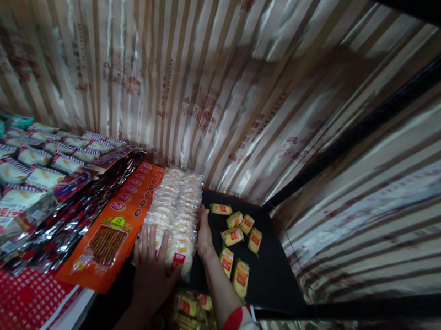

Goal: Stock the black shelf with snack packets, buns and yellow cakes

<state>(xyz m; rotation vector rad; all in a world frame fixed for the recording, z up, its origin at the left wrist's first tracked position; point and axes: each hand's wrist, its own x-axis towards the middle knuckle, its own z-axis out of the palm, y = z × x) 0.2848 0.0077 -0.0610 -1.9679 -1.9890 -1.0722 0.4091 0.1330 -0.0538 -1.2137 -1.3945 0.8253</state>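
Two rows of clear packets of round white rice crackers (186, 225) lie side by side at the right end of the stocked shelf. Across the near end of the left row, my left hand (153, 274) rests with its fingers spread flat on the packets. My right hand (204, 234) presses along the right side of the rows, fingers stretched out and not wrapped around anything. Right of it, several small yellow wrapped snacks (233, 236) are scattered on the black shelf (273, 279). Left of the crackers lie orange snack-stick packets (106, 250).
Dark shiny packets (85, 196) and rows of white snack bags (32, 175) fill the left side. A red basket (24, 295) stands at the front left. More yellow packets (189, 324) are below the shelf edge. A black post (360, 131) slants before striped sheeting (236, 67).
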